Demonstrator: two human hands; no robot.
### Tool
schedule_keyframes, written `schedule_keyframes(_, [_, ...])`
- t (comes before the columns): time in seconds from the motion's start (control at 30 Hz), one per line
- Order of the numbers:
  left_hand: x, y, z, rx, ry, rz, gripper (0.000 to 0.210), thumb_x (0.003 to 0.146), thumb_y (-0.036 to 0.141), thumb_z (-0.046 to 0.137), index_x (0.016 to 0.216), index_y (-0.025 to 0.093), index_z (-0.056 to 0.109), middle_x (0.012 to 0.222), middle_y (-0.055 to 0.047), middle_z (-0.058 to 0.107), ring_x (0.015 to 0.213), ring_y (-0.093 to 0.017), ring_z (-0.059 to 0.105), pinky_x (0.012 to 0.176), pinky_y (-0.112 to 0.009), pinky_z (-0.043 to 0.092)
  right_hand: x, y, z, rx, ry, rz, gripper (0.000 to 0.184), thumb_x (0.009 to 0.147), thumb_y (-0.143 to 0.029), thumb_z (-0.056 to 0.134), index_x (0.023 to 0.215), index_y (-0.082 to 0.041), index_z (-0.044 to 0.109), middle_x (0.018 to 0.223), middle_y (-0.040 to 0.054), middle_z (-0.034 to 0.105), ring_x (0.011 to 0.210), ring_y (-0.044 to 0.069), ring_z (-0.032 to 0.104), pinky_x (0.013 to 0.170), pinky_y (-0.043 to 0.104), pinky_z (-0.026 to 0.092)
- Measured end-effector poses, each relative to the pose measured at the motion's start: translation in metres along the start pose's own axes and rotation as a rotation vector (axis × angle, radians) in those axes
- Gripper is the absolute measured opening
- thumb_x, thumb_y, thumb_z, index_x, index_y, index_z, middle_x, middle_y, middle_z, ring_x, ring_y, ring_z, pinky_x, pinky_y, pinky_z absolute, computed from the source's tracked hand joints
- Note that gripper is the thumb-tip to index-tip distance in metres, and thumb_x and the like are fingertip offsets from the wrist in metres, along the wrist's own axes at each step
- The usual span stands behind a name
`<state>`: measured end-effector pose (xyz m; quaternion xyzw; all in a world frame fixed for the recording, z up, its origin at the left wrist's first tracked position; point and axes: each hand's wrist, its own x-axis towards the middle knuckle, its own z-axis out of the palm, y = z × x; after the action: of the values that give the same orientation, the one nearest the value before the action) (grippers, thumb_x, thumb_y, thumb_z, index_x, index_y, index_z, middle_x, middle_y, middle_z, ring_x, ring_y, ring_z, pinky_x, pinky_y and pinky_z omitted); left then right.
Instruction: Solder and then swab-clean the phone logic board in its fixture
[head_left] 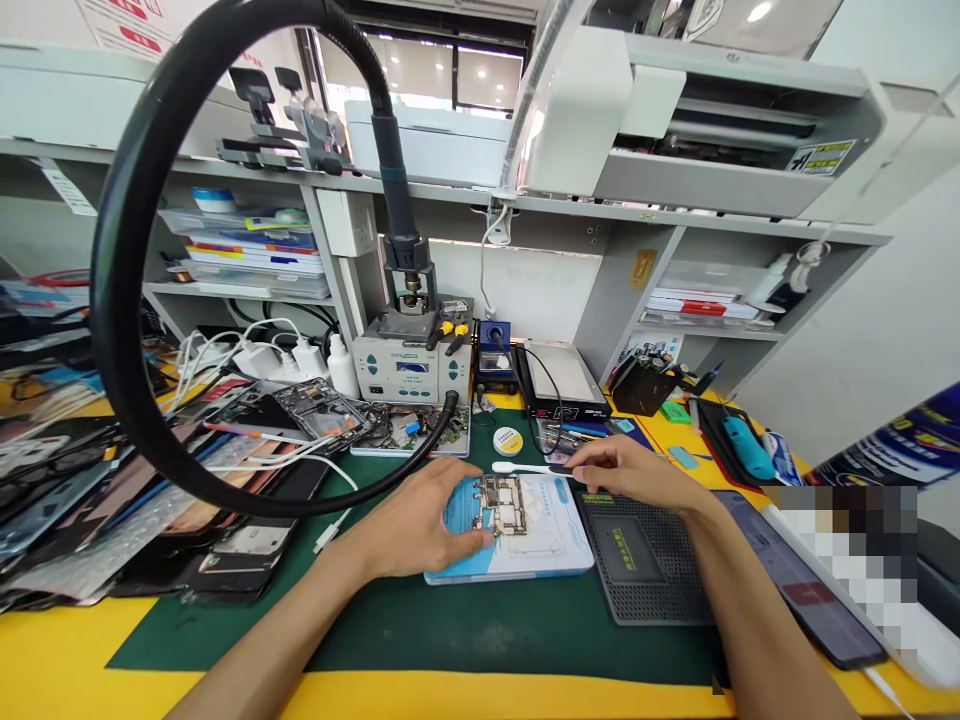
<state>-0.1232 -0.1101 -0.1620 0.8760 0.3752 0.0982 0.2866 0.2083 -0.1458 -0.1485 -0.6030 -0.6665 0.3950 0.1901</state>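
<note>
Since the board (513,506) sits on the box (564,556) straight ahead at 12 o'clock, I'd keep it flat there. Left hand (420,515) is at the board's 9, thumb and fingers spread around that edge; can't tell if they're really gripping. Brace lightly, edges only. Right hand (634,475), between 2 and 3, pinches the tool (521,468) by its dark end, white end toward 9. Tin's (508,441) past it at 12, so mind that.

Black hose (109,250): wide loop across the left
Grey station (386,384): near centre, white bottle (343,372) beside it
Phone parts (165,515): heaped, left side
White machine (574,120): upper right
Blue can (889,445): cut off at right edge
</note>
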Motion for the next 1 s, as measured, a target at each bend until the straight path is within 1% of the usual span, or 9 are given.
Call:
schedule_keyframes(0.1, [0.000, -0.001, 0.001, 0.004, 0.010, 0.007, 0.075, 0.079, 0.072, 0.059, 0.139, 0.029, 0.048, 0.147, -0.007, 0.049, 0.130, -0.033, 0.053, 0.104, -0.044, 0.051, -0.001, -0.003, 0.001, 0.001, 0.001, -0.010, 0.043, 0.087, -0.057, 0.060, 0.099, -0.018, 0.074, 0.071, 0.0025, 0.065, 0.064, 0.013, 0.049, 0.057, 0.025, 0.035])
schedule_keyframes(0.2, [0.000, -0.001, 0.002, 0.011, 0.018, 0.013, 0.073, 0.079, 0.071, 0.059, 0.138, 0.029, 0.049, 0.144, -0.006, 0.052, 0.128, -0.032, 0.055, 0.103, -0.043, 0.051, 0.000, -0.006, 0.004, -0.044, 0.022, -0.007, 0.044, 0.089, -0.058, 0.056, 0.089, -0.018, 0.074, 0.069, 0.0019, 0.065, 0.060, 0.011, 0.043, 0.056, 0.025, 0.031])
schedule_keyframes(0.27, [0.000, 0.000, 0.002, 0.014, 0.031, 0.022, 0.071, 0.079, 0.069, 0.061, 0.137, 0.029, 0.050, 0.143, -0.006, 0.053, 0.127, -0.031, 0.056, 0.104, -0.042, 0.051, 0.000, -0.006, 0.004, -0.070, 0.041, 0.019, 0.044, 0.089, -0.058, 0.055, 0.087, -0.018, 0.073, 0.068, 0.0011, 0.065, 0.058, 0.010, 0.041, 0.055, 0.026, 0.029])
schedule_keyframes(0.4, [0.000, -0.001, 0.003, 0.015, 0.053, 0.042, 0.070, 0.079, 0.068, 0.062, 0.135, 0.028, 0.052, 0.142, -0.006, 0.054, 0.126, -0.030, 0.057, 0.104, -0.040, 0.051, 0.000, -0.005, 0.003, -0.113, 0.070, 0.042, 0.043, 0.090, -0.058, 0.054, 0.085, -0.019, 0.073, 0.068, 0.0004, 0.064, 0.057, 0.011, 0.041, 0.055, 0.027, 0.029])
schedule_keyframes(0.47, [0.001, -0.002, 0.003, 0.017, 0.055, 0.045, 0.070, 0.079, 0.068, 0.062, 0.135, 0.028, 0.052, 0.142, -0.007, 0.055, 0.127, -0.030, 0.057, 0.104, -0.040, 0.051, 0.001, -0.005, 0.004, -0.139, 0.083, 0.025, 0.049, 0.091, -0.060, 0.051, 0.076, -0.018, 0.070, 0.065, 0.0001, 0.061, 0.056, 0.010, 0.038, 0.055, 0.027, 0.027])
schedule_keyframes(0.53, [0.001, -0.002, 0.003, 0.018, 0.057, 0.043, 0.069, 0.079, 0.067, 0.063, 0.135, 0.028, 0.052, 0.142, -0.007, 0.054, 0.126, -0.030, 0.057, 0.103, -0.040, 0.052, 0.002, -0.005, 0.006, -0.162, 0.092, -0.003, 0.054, 0.091, -0.062, 0.049, 0.066, -0.017, 0.064, 0.060, -0.0007, 0.055, 0.055, 0.009, 0.035, 0.056, 0.027, 0.026])
schedule_keyframes(0.6, [0.001, -0.002, 0.003, 0.020, 0.060, 0.039, 0.070, 0.078, 0.068, 0.063, 0.135, 0.028, 0.052, 0.143, -0.007, 0.053, 0.126, -0.030, 0.057, 0.103, -0.040, 0.052, 0.003, -0.004, 0.007, -0.176, 0.096, -0.019, 0.056, 0.091, -0.063, 0.049, 0.061, -0.016, 0.059, 0.057, -0.0013, 0.050, 0.055, 0.009, 0.035, 0.057, 0.027, 0.025])
schedule_keyframes(0.8, [0.000, -0.001, 0.002, 0.004, 0.036, 0.032, 0.071, 0.078, 0.069, 0.062, 0.136, 0.029, 0.052, 0.143, -0.007, 0.053, 0.126, -0.031, 0.057, 0.100, -0.040, 0.053, 0.002, -0.001, 0.004, -0.189, 0.115, 0.023, 0.053, 0.092, -0.058, 0.049, 0.059, -0.017, 0.056, 0.057, -0.0021, 0.049, 0.054, 0.009, 0.033, 0.055, 0.027, 0.024])
schedule_keyframes(1.0, [0.001, -0.001, 0.003, 0.008, 0.035, 0.026, 0.071, 0.078, 0.070, 0.061, 0.136, 0.029, 0.051, 0.144, -0.006, 0.052, 0.128, -0.031, 0.055, 0.103, -0.041, 0.051, 0.005, -0.006, 0.010, -0.210, 0.132, 0.035, 0.058, 0.091, -0.065, 0.047, 0.061, -0.017, 0.054, 0.057, -0.0021, 0.049, 0.054, 0.009, 0.036, 0.055, 0.026, 0.024])
